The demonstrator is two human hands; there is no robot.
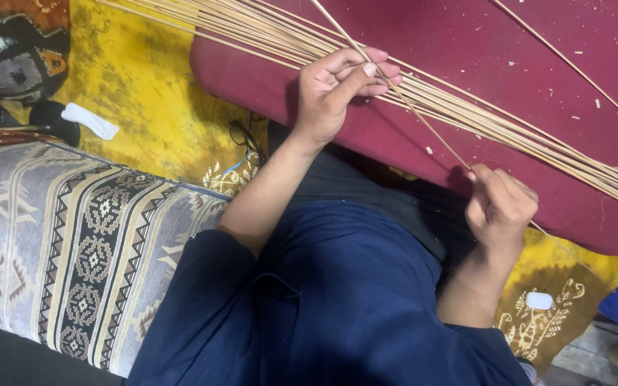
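A bundle of thin pale sticks (538, 143) lies slantwise across a maroon cushion (509, 64). One single stick (430, 129) crosses the bundle at a steeper angle. My left hand (337, 89) rests on the bundle and pinches this single stick between thumb and fingers. My right hand (498, 207), at the cushion's near edge, is closed on the stick's lower end. Another lone stick (574, 68) lies across the cushion's upper right.
A grey patterned cushion (73, 243) lies to the left on a yellow printed cloth (144, 86). Black eyeglasses (244, 139), a white wrapped item (91, 120), a black round object (55, 120) and a small white piece (539, 300) lie on the cloth. Small chips dot the maroon cushion.
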